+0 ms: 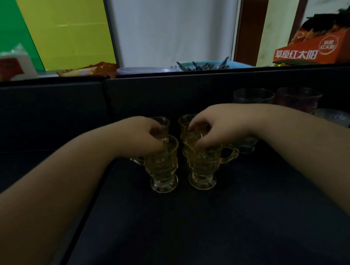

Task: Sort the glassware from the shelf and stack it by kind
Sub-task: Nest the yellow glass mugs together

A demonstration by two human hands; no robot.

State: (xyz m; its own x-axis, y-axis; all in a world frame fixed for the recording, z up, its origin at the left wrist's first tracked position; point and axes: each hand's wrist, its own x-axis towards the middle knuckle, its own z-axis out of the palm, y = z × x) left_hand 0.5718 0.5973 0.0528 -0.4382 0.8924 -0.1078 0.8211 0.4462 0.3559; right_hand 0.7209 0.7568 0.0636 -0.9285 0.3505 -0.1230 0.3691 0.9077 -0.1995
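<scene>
Left hand (144,134) grips two amber footed glass mugs (163,164) by rims; right hand (213,127) grips two matching mugs (201,163). All on dark worktop (197,224), pairs side by side.

White Chinese characters, 草原红太阳, are being shown on the front face of an orange carton (311,50) at the far right. A round white-ringed emblem is being displayed on the same face, but its small characters are blurred and cannot be read. Tiny dark marks are being seen on the pale lid (145,70) at the far middle, too small to be made out.
</scene>
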